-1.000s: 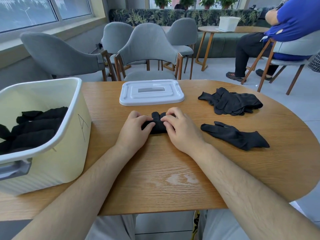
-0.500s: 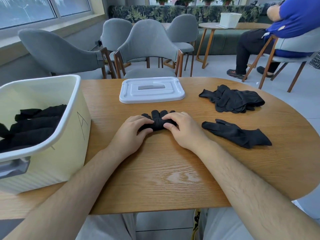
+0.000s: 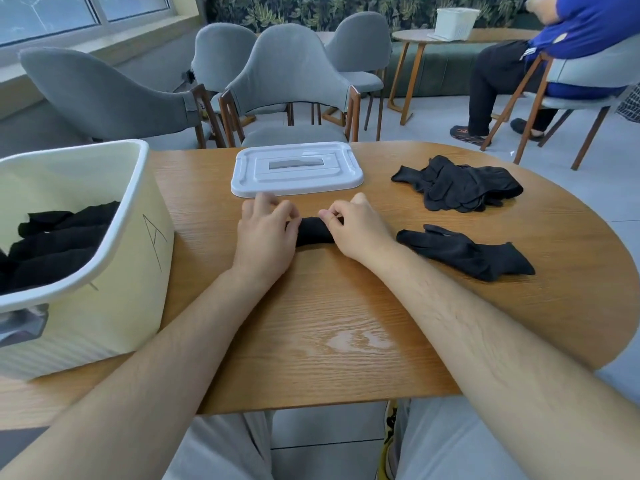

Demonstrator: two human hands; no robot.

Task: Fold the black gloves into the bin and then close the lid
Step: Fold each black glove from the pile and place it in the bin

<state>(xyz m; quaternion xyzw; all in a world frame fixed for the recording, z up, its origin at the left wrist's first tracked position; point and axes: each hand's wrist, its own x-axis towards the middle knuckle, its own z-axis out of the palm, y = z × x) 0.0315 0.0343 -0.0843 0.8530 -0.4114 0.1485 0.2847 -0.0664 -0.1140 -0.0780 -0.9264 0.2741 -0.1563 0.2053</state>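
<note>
Left grip (image 3: 265, 233): back of the hand up, fingers curled, tips pinching the left end of the roll.
Right grip (image 3: 360, 230): thumb and forefinger nipped on the roll's right end.
Roll (image 3: 313, 232): a black knit glove wound into a short, soft cylinder. It lies crosswise on the counter between the two grips and touches both.
Glove (image 3: 464, 252): flat, matte black fabric just outside the right wrist, fingers toward the right grip, cuff away from it.
Pile (image 3: 460, 183): several black gloves heaped loosely, limp and creased, beyond the right grip and past the flat glove.
Lid (image 3: 296, 173): white moulded plastic, a rounded rectangle with a raised rim and a grey recessed handle. It lies flat just beyond both grips.
Bin (image 3: 138, 202): pale yellow plastic tub with a thick white rim, open, out to the side of the left grip. A thin "A" is marked on the wall facing that grip.
Stack (image 3: 59, 244): folded black gloves inside the bin, dark bundles side by side.
Counter (image 3: 346, 323): oval wood-grain top, smooth, with a glossy patch nearer than the grips.
Chairs (image 3: 294, 81): curved grey fabric shells on wooden legs, beyond the lid.
</note>
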